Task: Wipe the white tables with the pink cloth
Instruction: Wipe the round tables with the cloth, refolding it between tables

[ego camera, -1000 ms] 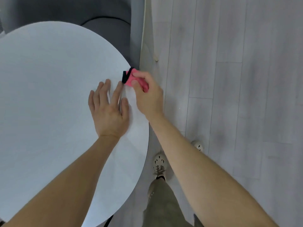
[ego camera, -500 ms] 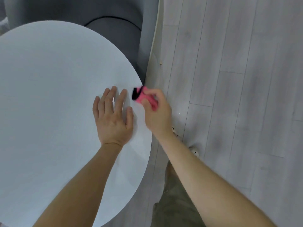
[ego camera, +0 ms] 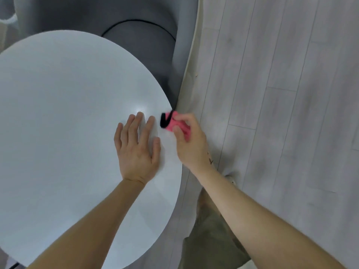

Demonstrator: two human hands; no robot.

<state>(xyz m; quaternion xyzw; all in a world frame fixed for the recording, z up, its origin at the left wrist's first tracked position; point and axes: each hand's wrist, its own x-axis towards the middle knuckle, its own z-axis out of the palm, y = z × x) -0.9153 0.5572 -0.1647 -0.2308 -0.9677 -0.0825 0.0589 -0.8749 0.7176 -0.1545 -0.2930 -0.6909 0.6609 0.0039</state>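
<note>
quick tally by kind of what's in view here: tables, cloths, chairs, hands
white table: 1
pink cloth: 1
grey chair: 1
hands: 2 (left hand flat on the table, right hand gripping the cloth)
total: 5

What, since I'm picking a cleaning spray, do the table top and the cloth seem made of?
Table top: smooth white, likely laminate or painted board, semi-gloss, given the soft glare spot by the left hand. Pink cloth: soft matte fabric, perhaps microfibre, black-trimmed; it bunches in the right hand.
</note>
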